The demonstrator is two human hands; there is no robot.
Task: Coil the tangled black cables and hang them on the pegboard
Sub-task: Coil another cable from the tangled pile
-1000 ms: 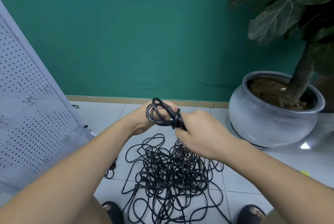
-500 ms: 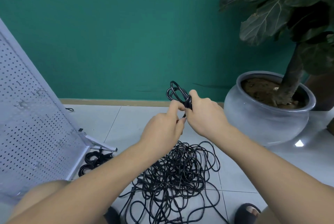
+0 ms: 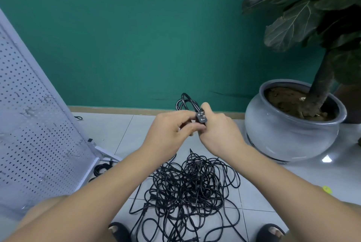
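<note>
A small coiled black cable (image 3: 185,103) is held up in front of me, its loops sticking up above my fingers and its black plug (image 3: 201,118) facing me. My right hand (image 3: 218,134) grips the plug and the coil's waist. My left hand (image 3: 170,132) pinches the same bundle from the left, fingers curled. Below them a big tangle of black cables (image 3: 187,189) lies on the tiled floor. The white pegboard (image 3: 33,134) leans at the left, with several small hooks on it.
A coiled black cable (image 3: 100,168) lies on the floor by the pegboard's foot (image 3: 106,153). A large grey plant pot (image 3: 289,134) stands at the right by the green wall. My sandalled feet (image 3: 270,232) flank the tangle's near edge. A small yellow object (image 3: 325,189) lies at far right.
The coil has been turned so its plug faces me. Both hands stayed on it, and the view has shifted left, showing more of the pegboard and the coil by its foot.
</note>
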